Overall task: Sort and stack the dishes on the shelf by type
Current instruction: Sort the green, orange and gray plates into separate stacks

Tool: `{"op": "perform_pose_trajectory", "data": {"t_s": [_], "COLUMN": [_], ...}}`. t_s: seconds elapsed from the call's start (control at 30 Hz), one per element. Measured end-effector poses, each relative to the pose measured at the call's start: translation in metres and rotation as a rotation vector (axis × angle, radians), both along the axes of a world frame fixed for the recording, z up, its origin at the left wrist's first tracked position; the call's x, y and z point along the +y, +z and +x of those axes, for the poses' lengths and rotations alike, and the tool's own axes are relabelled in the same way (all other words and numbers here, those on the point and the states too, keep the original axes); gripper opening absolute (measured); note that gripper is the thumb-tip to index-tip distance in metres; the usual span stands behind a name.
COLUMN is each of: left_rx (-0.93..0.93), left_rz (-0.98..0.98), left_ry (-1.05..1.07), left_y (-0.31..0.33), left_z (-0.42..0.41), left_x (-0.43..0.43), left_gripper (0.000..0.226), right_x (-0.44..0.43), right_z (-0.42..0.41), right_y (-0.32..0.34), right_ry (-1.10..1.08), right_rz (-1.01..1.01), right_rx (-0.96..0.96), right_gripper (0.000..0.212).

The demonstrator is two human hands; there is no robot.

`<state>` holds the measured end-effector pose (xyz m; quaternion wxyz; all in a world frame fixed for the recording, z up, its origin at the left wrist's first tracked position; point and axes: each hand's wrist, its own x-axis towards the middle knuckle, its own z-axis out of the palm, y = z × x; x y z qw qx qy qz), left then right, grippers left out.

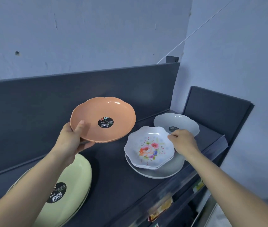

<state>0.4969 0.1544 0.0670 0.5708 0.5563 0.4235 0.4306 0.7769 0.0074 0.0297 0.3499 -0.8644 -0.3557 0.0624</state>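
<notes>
**Q:** Where are the dishes?

**A:** An orange plate [103,119] with a scalloped rim and a round black sticker in its well is held in the air above a dark shelf [113,185], tilted slightly toward the viewer. The left hand [71,141] grips its near left edge, thumb on top of the rim and fingers underneath.

**Q:** And the other hand?

**A:** The right hand [184,141] reaches to a floral dish [148,146], white with pink and orange flowers. Its fingertips are pinched on the dish's far right rim. That dish tops a small stack, with a larger plain grey plate [171,169] at the bottom.

**Q:** What else is on the shelf?

**A:** Just behind the right hand lies a pale grey scalloped plate [184,122], near the shelf's right end. At the lower left, partly hidden under the left forearm, sits a pale yellow plate [74,177] with the same black sticker. A dark back panel [48,104] stands behind the shelf, against a bluish wall [97,38].
</notes>
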Motion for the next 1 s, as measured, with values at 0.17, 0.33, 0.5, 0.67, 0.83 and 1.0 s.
{"op": "perform_pose_trajectory", "data": {"t_s": [0.17,0.33,0.5,0.67,0.83,1.0], "left_rx": [-0.009,-0.043,-0.072,-0.087,-0.105,-0.121], "left_rz": [0.046,0.059,0.088,0.165,0.204,0.191], "left_ry": [0.088,0.233,0.363,0.506,0.620,0.699], "left_y": [0.011,0.013,0.027,0.046,0.049,0.046], "left_z": [-0.021,-0.064,-0.122,-0.215,-0.320,-0.428], "left_x": [-0.013,-0.028,-0.046,-0.066,-0.095,-0.127], "left_gripper": [0.029,0.022,0.021,0.024,0.025,0.028], "right_x": [0.008,0.023,0.026,0.025,0.031,0.031], "right_z": [0.010,0.000,-0.050,-0.130,-0.230,-0.343], "right_y": [-0.002,0.007,0.033,0.060,0.072,0.072], "right_ry": [0.065,0.147,0.265,0.410,0.530,0.626], "right_rz": [0.126,0.287,0.382,0.374,0.361,0.330], "right_rx": [0.167,0.328,0.544,0.567,0.613,0.687], "right_gripper": [0.030,0.024,0.009,0.011,0.011,0.013]}}
